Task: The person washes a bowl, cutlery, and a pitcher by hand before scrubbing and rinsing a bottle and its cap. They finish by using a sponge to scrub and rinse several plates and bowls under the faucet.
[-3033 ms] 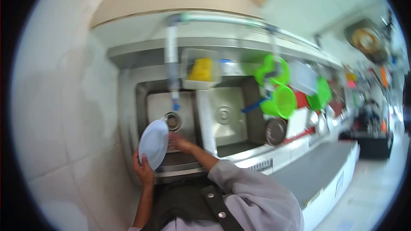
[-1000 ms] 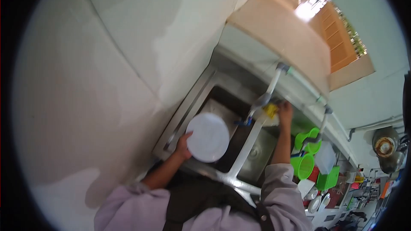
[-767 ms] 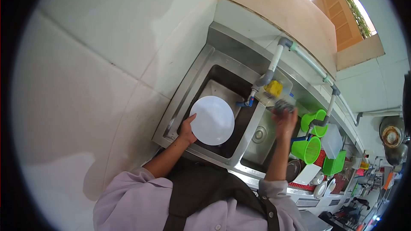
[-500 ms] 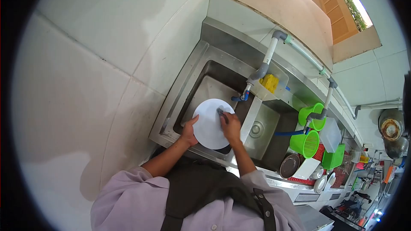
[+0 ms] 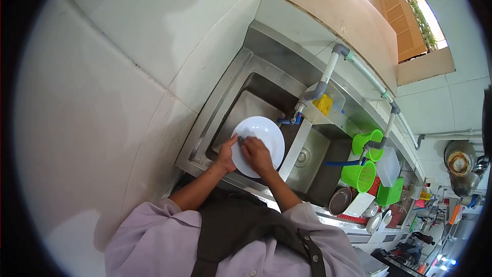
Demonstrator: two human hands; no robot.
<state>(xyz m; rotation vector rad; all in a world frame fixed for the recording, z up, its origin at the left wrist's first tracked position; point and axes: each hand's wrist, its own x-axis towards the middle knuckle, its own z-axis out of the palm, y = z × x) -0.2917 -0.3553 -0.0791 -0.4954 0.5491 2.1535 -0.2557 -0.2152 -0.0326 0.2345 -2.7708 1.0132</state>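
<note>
A white plate (image 5: 270,141) is held over the left sink basin (image 5: 251,100), its upper face toward me. My left hand (image 5: 225,155) grips the plate's left rim, with the thumb over the edge. On the plate's face, left of its middle, my right hand (image 5: 257,155) presses with curled fingers. A small grey scouring pad (image 5: 241,140) shows partly at those fingertips; the rest of it is covered by the hand.
A tap with a blue handle (image 5: 296,119) stands just beyond the plate. A plastic container (image 5: 316,115) with a yellow sponge (image 5: 323,104) sits behind it. To the right are the second basin (image 5: 307,156), green baskets (image 5: 359,176) and several dishes on a red mat.
My right hand has moved left across the plate with the scouring pad, from near its right edge toward its left side. My left hand keeps its hold on the rim.
</note>
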